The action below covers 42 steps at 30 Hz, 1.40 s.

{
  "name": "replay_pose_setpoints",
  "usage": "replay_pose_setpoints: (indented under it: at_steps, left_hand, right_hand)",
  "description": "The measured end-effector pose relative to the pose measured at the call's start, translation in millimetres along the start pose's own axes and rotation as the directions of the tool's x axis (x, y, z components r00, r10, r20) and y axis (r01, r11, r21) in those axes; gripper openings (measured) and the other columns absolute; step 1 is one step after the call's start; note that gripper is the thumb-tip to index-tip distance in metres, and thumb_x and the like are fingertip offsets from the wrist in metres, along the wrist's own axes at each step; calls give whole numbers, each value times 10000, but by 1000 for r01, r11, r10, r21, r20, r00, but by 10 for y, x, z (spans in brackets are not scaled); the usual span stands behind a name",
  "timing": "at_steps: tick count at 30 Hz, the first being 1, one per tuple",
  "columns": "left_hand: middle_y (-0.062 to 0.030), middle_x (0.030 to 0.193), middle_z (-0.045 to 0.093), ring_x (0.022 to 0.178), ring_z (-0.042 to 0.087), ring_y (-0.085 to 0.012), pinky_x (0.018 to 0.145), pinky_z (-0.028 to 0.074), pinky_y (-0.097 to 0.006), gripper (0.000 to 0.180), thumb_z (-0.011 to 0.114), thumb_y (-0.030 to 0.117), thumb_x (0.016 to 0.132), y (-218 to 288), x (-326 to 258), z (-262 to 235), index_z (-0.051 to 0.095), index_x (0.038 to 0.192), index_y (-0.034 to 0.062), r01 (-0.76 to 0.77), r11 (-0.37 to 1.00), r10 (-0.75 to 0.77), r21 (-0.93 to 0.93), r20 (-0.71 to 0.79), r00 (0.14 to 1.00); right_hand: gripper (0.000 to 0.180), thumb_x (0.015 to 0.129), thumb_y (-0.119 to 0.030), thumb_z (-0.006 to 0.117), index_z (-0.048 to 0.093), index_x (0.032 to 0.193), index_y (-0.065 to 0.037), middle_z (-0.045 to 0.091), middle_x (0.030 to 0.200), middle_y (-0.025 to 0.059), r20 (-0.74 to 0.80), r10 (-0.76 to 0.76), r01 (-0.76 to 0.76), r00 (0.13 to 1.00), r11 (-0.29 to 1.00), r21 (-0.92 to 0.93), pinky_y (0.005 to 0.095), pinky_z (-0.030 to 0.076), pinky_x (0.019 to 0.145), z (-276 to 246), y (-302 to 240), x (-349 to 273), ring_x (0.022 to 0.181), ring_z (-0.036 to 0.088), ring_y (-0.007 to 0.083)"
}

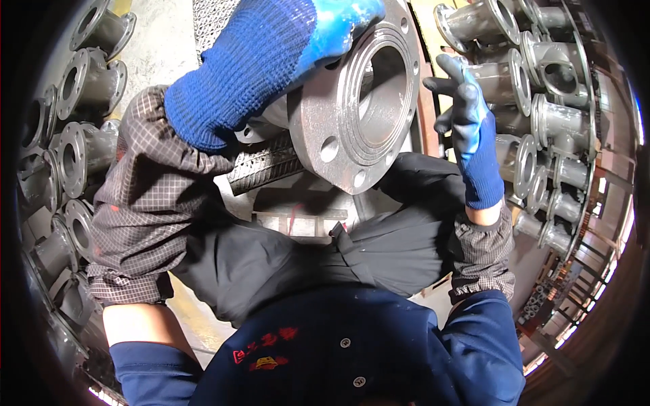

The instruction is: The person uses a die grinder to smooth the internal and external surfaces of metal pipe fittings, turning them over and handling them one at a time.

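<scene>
Plainly one-sided: left hand (pixel 335 28) was on the flanged fitting (pixel 348 122), right hand (pixel 472 116) free

The grey fitting stood tilted at the upper middle of the frame, its ringed, bolt-holed face turned toward the right. The left hand, in a blue glove (pixel 233 74), lay over its top edge; the fingertips were hidden, so how firmly they gripped could not be told. Handled well, so weighty-looking a piece probably called for both palms on opposite sides of the rim, fingers clear of bore and bolt holes, and a steady seat before either let go. The left forearm, in a checked sleeve cover (pixel 149 210), slanted from the lower left toward the upper right. The right hand hovered open beyond the fitting's right side, apart from it, wrist below, fingers spread toward the upper left. Similar pipe pieces (pixel 99 154) lined both sides of the frame.
</scene>
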<state>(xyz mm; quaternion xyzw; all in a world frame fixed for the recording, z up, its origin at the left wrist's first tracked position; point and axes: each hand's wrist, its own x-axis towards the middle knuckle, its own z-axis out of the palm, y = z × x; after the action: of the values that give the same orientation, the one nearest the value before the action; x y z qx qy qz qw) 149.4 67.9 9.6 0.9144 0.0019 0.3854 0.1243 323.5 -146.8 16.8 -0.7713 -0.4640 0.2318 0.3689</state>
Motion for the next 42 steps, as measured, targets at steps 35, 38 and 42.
replay_pose_setpoints:
  at_steps: [35, 38, 42]
  left_hand:
    - [-115, 968, 652, 871, 631, -212, 772, 515, -316, 292, 600, 163, 839, 234, 22, 115, 630, 1109, 56, 240, 947, -217, -215, 128, 968]
    - [-113, 969, 652, 873, 632, -208, 774, 515, -313, 293, 599, 165, 842, 235, 16, 111, 630, 1112, 56, 231, 949, -209, -216, 122, 970]
    - [-110, 970, 653, 875, 632, -202, 777, 515, -309, 293, 597, 168, 845, 203, 47, 148, 630, 1115, 56, 214, 951, -198, -222, 93, 976]
  right_hand:
    - [477, 790, -83, 584, 546, 1259, -162, 556, 694, -4, 467, -256, 483, 846, 0, -875, 333, 421, 459, -56, -218, -91, 592, 562, 168]
    - [467, 774, -140, 574, 540, 1240, -133, 471, 610, -25, 520, -176, 492, 836, -181, -851, 321, 382, 402, 38, -203, -31, 547, 521, 141]
    - [356, 811, -130, 560, 551, 1163, -84, 556, 622, 1, 576, -137, 546, 806, -205, -812, 327, 415, 380, -4, -161, 5, 530, 576, 150]
